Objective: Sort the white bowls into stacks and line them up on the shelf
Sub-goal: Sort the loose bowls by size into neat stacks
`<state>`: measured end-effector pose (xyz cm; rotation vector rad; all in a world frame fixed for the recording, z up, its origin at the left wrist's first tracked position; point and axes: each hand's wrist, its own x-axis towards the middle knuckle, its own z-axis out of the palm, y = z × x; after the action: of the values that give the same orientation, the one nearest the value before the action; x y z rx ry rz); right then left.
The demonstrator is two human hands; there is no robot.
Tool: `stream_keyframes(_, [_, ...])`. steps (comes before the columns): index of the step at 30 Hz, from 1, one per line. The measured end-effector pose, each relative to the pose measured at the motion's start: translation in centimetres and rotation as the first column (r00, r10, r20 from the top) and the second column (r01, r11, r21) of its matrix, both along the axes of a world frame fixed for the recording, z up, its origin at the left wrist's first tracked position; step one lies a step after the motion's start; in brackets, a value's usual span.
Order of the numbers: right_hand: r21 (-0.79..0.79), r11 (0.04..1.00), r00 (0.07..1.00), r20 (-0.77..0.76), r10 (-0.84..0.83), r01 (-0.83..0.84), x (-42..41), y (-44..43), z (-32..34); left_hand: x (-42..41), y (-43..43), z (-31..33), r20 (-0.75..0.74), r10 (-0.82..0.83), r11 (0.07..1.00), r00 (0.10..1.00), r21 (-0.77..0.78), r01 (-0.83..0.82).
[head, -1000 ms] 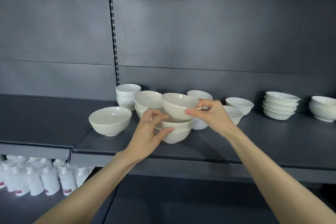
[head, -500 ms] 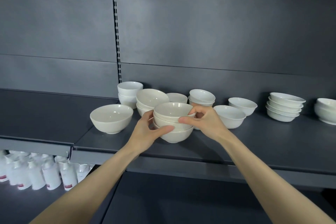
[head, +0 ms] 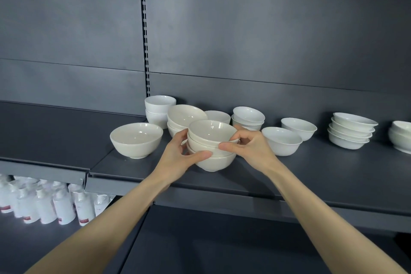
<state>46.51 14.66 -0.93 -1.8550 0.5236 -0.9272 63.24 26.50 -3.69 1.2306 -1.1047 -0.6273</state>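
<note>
My left hand (head: 178, 158) at 9 o'clock, right hand (head: 251, 147) at 3, fingers (head: 226, 146) gripping stack (head: 213, 151) rims, probably to square it on the shelf (head: 311, 173).

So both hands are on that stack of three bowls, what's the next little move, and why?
Probably settle the top bowl level in the stack of three bowls. The left hand and right hand grip its sides, it rests on the shelf, and its top rim looks slightly tilted, so squaring it comes before letting go.
</note>
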Motion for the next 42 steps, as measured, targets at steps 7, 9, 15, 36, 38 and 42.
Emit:
stream_keyframes(7, [-0.01,1.0,1.0,0.002,0.017,-0.017,0.0,-0.2,0.0,0.1,0.0,-0.2,-0.01,-0.002,1.0,1.0,-0.015,0.002])
stream_keyframes(9, [-0.022,1.0,1.0,-0.015,0.018,-0.018,0.0,-0.2,0.2,0.1,0.0,-0.1,-0.008,-0.008,1.0,1.0,-0.017,0.008])
stream_keyframes(15, [-0.032,0.999,0.999,-0.038,-0.002,0.001,-0.2,-0.3,0.3,-0.2,0.2,-0.2,0.086,0.032,0.999,0.996,0.003,-0.032])
stream_keyframes(36, [-0.123,0.992,0.972,-0.233,-0.037,0.009,-1.6,-0.5,0.5,0.1,0.5,-0.4,0.051,0.011,0.99,0.999,0.139,-0.018])
stream_keyframes(38, [-0.105,0.994,0.975,-0.22,-0.039,0.016,-1.7,-0.4,0.3,0.0,0.4,-0.4,0.052,-0.015,0.987,0.999,0.161,0.007])
stream_keyframes(42, [-0.101,0.995,0.973,-0.229,-0.026,0.003,-1.8,-0.1,-0.1,-0.4,0.0,-0.3,0.036,-0.037,0.982,0.999,0.189,0.03])
